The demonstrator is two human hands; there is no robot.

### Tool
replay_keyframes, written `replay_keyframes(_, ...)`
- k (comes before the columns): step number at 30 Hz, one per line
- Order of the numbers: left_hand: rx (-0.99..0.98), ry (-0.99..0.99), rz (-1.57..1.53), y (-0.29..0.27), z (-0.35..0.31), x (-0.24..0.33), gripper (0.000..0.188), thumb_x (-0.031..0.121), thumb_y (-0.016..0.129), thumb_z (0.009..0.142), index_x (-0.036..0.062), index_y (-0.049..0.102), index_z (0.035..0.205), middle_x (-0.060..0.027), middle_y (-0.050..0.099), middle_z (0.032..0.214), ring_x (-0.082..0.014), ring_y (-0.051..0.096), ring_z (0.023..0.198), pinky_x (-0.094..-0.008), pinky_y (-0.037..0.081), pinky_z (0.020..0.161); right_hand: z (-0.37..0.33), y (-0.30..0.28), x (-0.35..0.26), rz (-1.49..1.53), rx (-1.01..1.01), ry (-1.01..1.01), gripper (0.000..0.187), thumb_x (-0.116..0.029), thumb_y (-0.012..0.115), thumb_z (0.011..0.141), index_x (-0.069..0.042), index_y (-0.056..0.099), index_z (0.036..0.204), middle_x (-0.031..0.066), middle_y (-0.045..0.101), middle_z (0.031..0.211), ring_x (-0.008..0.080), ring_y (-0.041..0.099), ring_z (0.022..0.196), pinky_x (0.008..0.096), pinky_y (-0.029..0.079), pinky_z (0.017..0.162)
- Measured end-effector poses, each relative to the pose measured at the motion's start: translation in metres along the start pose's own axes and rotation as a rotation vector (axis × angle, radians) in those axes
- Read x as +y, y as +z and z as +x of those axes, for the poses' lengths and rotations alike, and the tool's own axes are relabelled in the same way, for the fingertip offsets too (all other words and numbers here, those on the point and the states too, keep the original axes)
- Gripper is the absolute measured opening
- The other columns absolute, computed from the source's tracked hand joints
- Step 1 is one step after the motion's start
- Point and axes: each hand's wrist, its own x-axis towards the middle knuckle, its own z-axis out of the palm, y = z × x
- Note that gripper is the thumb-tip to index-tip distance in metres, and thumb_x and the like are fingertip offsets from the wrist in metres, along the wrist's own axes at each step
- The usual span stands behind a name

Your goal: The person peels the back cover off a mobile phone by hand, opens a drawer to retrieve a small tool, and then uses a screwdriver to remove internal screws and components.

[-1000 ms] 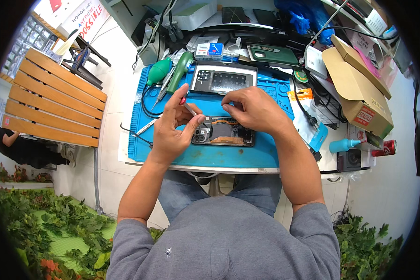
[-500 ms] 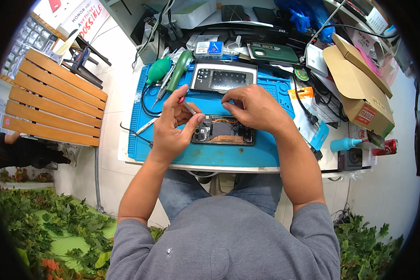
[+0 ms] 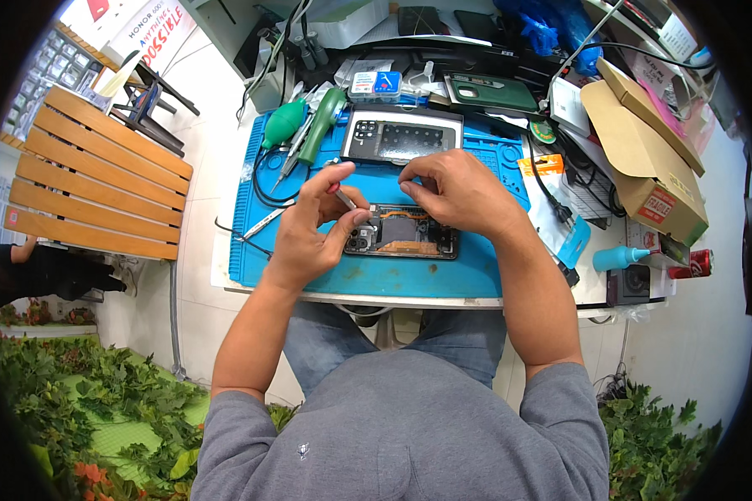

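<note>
On the blue repair mat lies an opened smartphone, its inner board and an orange flex cable exposed. Above its left end, my left hand grips a small slim tool with a red end and a silver shaft, likely a screwdriver, between thumb and fingers. My right hand hovers at the phone's upper right edge with fingers curled and thumb against the index finger. Whatever sits in that pinch, if anything, is hidden. Behind both hands is a phone back panel with a camera block, resting in a pale tray.
A green electric screwdriver, a green air blower and a white-handled pen-like tool lie on the left. To the right are an open cardboard box, a blue bottle and a black cable. A green phone case lies behind.
My left hand has lowered slightly toward the phone, bringing the red-ended tool down with it. My right hand stays in nearly the same place.
</note>
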Motion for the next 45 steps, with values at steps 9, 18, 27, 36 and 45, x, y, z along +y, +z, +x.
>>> replay_keyframes(9, 0.1, -0.156, -0.242, 0.003, 0.002, 0.016, 0.066, -0.001, 0.072, 0.102, 0.005, 0.037, 0.158, -0.0112, 0.074, 0.101, -0.0176, 0.076, 0.093, -0.0319, 0.062, 0.085, 0.002, -0.003, -0.005, -0.037, -0.071, 0.076, 0.017, -0.018, 0.073, 0.093, -0.005, 0.081, 0.101, 0.0184, 0.079, 0.091, 0.0377, 0.076, 0.084, 0.047, 0.06, 0.078)
replay_keyframes(18, -0.326, -0.068, 0.483, -0.016, 0.019, 0.035, 0.019, 0.009, 0.077, 0.092, 0.0038, 0.076, 0.111, -0.0109, 0.072, 0.095, -0.0278, 0.074, 0.081, -0.0394, 0.058, 0.071, 0.0, 0.004, 0.005, 0.0, 0.003, -0.024, 0.018, -0.016, 0.075, 0.093, -0.001, 0.08, 0.102, 0.0182, 0.075, 0.082, 0.0308, 0.072, 0.07, 0.041, 0.055, 0.066)
replay_keyframes(27, -0.654, 0.047, 0.808, -0.013, 0.047, 0.035, 0.013, 0.013, 0.082, 0.083, 0.0078, 0.082, 0.094, -0.0087, 0.073, 0.09, -0.033, 0.073, 0.079, -0.0448, 0.058, 0.072, 0.002, -0.001, 0.002, -0.049, -0.036, 0.039, 0.018, -0.018, 0.072, 0.093, -0.005, 0.081, 0.101, 0.0194, 0.079, 0.089, 0.0391, 0.076, 0.085, 0.0485, 0.06, 0.08)
replay_keyframes(36, -0.675, 0.013, 0.827, -0.008, 0.049, 0.036, 0.016, 0.012, 0.081, 0.079, 0.008, 0.083, 0.094, -0.0096, 0.074, 0.088, -0.0344, 0.073, 0.08, -0.0455, 0.058, 0.073, 0.001, -0.006, -0.003, -0.043, -0.083, 0.089, 0.018, -0.019, 0.073, 0.093, -0.006, 0.081, 0.101, 0.0192, 0.079, 0.09, 0.0386, 0.076, 0.084, 0.0477, 0.06, 0.079)
replay_keyframes(45, -0.325, -0.18, 0.409, -0.048, 0.056, 0.026, 0.01, 0.003, 0.072, 0.093, -0.0014, 0.078, 0.1, -0.013, 0.075, 0.095, -0.0237, 0.07, 0.084, -0.0365, 0.055, 0.075, 0.001, 0.003, 0.013, -0.024, 0.005, -0.032, 0.018, -0.016, 0.076, 0.093, -0.001, 0.08, 0.102, 0.0158, 0.071, 0.073, 0.0291, 0.066, 0.063, 0.0418, 0.051, 0.063)
